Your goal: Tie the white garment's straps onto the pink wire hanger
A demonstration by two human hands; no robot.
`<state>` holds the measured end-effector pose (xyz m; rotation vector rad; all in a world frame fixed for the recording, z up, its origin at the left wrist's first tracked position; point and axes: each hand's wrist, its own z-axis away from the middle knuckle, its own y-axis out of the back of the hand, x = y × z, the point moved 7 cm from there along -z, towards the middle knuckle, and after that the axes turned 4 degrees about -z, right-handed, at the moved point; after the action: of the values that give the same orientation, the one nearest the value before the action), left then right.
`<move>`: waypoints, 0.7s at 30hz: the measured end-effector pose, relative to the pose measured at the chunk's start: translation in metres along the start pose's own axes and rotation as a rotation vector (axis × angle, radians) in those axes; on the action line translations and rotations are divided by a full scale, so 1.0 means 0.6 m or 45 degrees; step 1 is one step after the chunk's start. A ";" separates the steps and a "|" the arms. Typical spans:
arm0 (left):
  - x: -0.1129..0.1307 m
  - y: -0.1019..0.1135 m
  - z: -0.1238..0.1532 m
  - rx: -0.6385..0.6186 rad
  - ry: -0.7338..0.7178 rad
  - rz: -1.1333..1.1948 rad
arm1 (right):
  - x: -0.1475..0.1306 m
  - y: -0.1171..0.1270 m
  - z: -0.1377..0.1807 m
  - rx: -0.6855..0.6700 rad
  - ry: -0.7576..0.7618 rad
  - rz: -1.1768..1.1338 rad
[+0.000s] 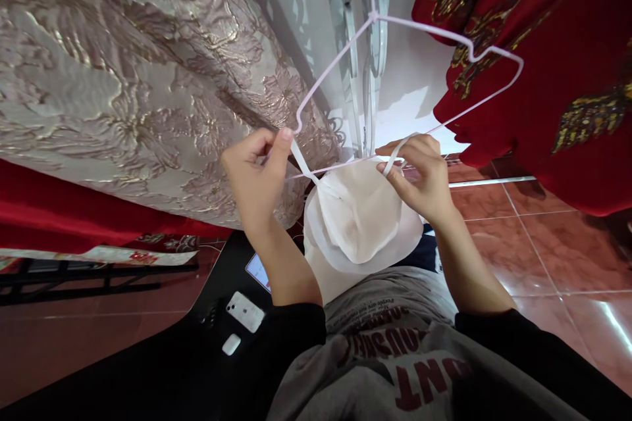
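Note:
A thin white wire hanger (424, 29) hangs in front of me at chest height. A white padded garment (363, 217) dangles below its bottom bar by two narrow straps. My left hand (257, 174) pinches the left strap at the hanger's left corner. My right hand (419, 174) is closed on the right strap, holding it over the bottom bar. Both hands are raised above my lap.
A beige embossed curtain (133, 72) fills the left. Red fabric with gold embroidery (557, 79) hangs at the right. A white phone (245, 311) and a small white case (231, 344) lie on a black surface below. Red floor tiles (533, 243) spread right.

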<state>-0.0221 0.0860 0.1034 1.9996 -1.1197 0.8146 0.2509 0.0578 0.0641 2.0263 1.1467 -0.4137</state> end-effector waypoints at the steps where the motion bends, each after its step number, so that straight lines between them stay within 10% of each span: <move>1: 0.005 -0.005 0.000 0.004 0.001 0.020 | 0.000 -0.001 0.000 -0.007 -0.005 0.021; 9: -0.021 -0.020 0.005 0.062 0.103 0.243 | 0.004 -0.005 0.006 0.008 0.010 0.024; 16: -0.104 -0.050 0.084 0.518 0.349 0.679 | 0.007 -0.009 0.007 -0.035 -0.002 0.028; 21: -0.089 -0.118 0.117 0.368 0.523 1.109 | -0.009 -0.001 0.013 -0.022 0.039 0.000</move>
<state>0.0305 0.0807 0.0035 1.3827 -1.6885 1.8134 0.2479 0.0489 0.0616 2.0242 1.1649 -0.3723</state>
